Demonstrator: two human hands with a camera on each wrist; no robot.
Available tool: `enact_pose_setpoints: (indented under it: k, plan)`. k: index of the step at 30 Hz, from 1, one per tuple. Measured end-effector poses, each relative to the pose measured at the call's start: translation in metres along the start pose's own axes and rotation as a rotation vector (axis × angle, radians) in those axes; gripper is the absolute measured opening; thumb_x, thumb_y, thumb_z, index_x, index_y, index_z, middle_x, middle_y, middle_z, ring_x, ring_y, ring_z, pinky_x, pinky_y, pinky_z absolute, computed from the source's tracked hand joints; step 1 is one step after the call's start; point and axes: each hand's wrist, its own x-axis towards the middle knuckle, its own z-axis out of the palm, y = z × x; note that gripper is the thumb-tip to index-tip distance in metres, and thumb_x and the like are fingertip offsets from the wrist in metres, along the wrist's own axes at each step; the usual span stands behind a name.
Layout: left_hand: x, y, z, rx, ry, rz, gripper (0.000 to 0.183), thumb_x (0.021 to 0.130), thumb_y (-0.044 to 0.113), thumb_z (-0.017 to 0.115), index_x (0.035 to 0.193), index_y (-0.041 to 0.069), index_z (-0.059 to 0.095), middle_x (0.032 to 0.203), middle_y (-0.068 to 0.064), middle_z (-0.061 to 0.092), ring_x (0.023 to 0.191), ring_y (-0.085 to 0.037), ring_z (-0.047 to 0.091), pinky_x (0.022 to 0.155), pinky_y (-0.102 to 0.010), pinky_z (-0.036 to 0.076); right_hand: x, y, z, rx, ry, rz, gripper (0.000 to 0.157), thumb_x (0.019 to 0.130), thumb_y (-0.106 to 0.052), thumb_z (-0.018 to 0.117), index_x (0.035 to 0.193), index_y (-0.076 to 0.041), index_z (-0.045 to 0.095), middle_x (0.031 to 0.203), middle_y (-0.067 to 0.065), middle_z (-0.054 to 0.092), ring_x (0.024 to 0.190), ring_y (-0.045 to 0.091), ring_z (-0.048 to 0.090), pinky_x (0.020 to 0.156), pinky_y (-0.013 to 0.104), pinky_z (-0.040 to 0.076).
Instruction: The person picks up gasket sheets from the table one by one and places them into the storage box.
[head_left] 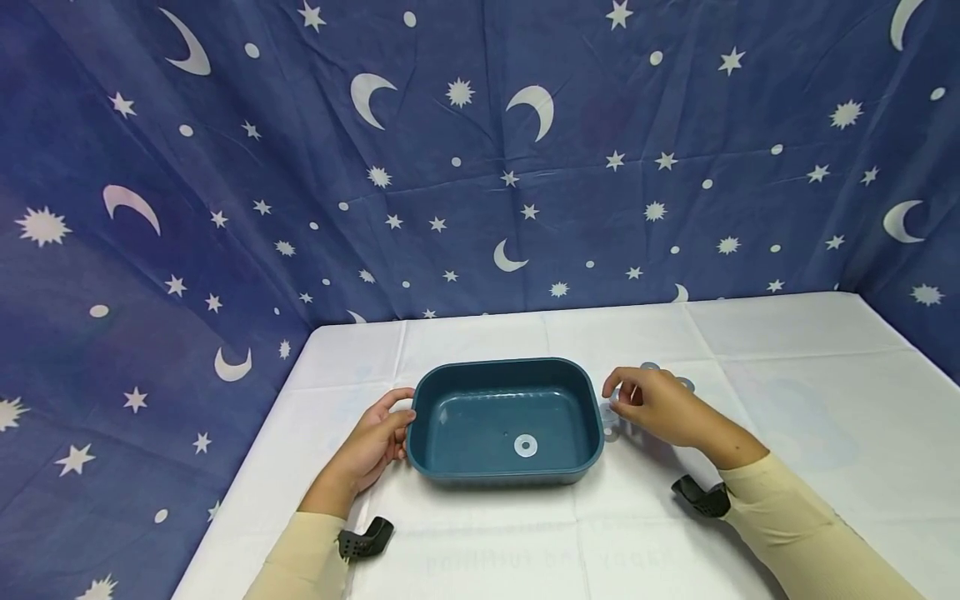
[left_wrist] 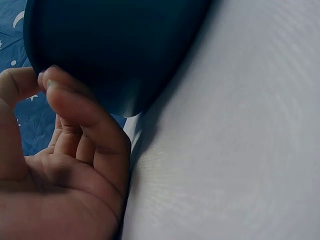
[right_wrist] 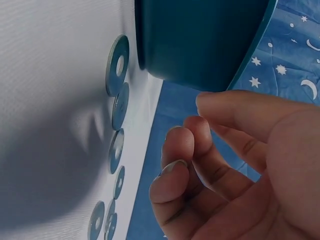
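Observation:
A dark teal plastic tub (head_left: 505,425) sits on the white tablecloth, with one flat metal washer (head_left: 519,447) lying inside. My left hand (head_left: 378,437) holds the tub's left end, thumb and fingertips at the rim; the left wrist view shows them against the tub wall (left_wrist: 120,55). My right hand (head_left: 660,406) hovers above the cloth just beyond the tub's right end. Its fingers curve loosely, with nothing visible between thumb (right_wrist: 235,110) and fingertips. Beneath it lie several washers (right_wrist: 115,82) in a rough line, partly hidden by the hand in the head view.
The white cloth (head_left: 480,542) has fold creases across the table. A blue curtain (head_left: 465,200) with moons and stars stands behind and along the left side. Black wrist mounts (head_left: 366,540) stick out from both cream sleeves (head_left: 810,533).

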Motion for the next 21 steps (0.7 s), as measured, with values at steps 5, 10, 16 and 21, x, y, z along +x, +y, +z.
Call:
enact_pose_setpoints:
  k: [5, 10, 16, 21]
  plan:
    - [-0.001, 0.0, -0.001, 0.004, 0.003, -0.003, 0.041, 0.1, 0.013, 0.049, 0.139, 0.008, 0.035, 0.066, 0.006, 0.057, 0.054, -0.005, 0.048, 0.05, -0.018, 0.042, 0.001, 0.002, 0.002, 0.025, -0.039, -0.02, 0.015, 0.087, 0.0, 0.069, 0.096, -0.011, 0.068, 0.073, -0.004, 0.057, 0.06, 0.008, 0.049, 0.056, 0.023, 0.043]
    - [-0.002, 0.0, -0.002, 0.001, 0.002, 0.002, 0.042, 0.101, 0.013, 0.049, 0.14, 0.006, 0.034, 0.068, 0.006, 0.057, 0.055, -0.005, 0.049, 0.05, -0.018, 0.041, 0.002, 0.004, 0.006, 0.037, -0.126, -0.024, 0.018, 0.085, 0.002, 0.068, 0.095, -0.013, 0.07, 0.076, -0.005, 0.06, 0.064, 0.007, 0.05, 0.059, 0.022, 0.044]
    - [-0.002, -0.001, -0.002, 0.001, 0.001, 0.001, 0.043, 0.1, 0.014, 0.05, 0.14, 0.007, 0.034, 0.067, 0.006, 0.056, 0.055, -0.005, 0.049, 0.05, -0.018, 0.041, 0.001, 0.008, 0.012, 0.041, -0.189, -0.005, 0.02, 0.082, -0.001, 0.074, 0.097, -0.012, 0.067, 0.071, -0.006, 0.056, 0.063, 0.004, 0.049, 0.061, 0.021, 0.043]
    - [-0.001, -0.001, -0.002, -0.002, -0.012, 0.007, 0.042, 0.101, 0.014, 0.05, 0.14, 0.008, 0.034, 0.066, 0.007, 0.056, 0.055, -0.005, 0.049, 0.05, -0.018, 0.042, 0.0, 0.01, 0.014, 0.032, -0.2, 0.026, 0.02, 0.081, -0.001, 0.075, 0.095, -0.013, 0.066, 0.068, -0.006, 0.052, 0.062, 0.005, 0.048, 0.06, 0.021, 0.042]
